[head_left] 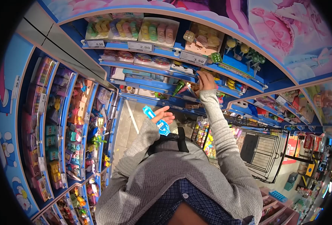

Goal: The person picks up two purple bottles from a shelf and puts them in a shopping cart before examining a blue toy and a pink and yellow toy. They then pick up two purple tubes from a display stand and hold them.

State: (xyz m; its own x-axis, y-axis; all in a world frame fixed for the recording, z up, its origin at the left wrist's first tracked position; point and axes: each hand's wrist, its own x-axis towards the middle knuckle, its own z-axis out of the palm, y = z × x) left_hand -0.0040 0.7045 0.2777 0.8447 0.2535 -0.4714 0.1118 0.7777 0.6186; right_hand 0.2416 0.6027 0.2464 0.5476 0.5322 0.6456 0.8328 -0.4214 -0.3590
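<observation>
Head view: left hand point(163, 115), fingers extended, holds the blue item point(163, 128) near left; right hand point(206, 80) reaches into far shelving point(165, 53), grip indeterminable. Step appears to be handling shelf goods; next move likely calls for careful finger clearance.

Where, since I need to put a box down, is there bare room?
The floor has a bare patch between the left shelving and the left sleeve, crossed by a white strip. The front shelves are crowded around the right hand, and the left shelving is packed too.

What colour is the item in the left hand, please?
The item is mostly bright blue, seen best in the head view.
</observation>
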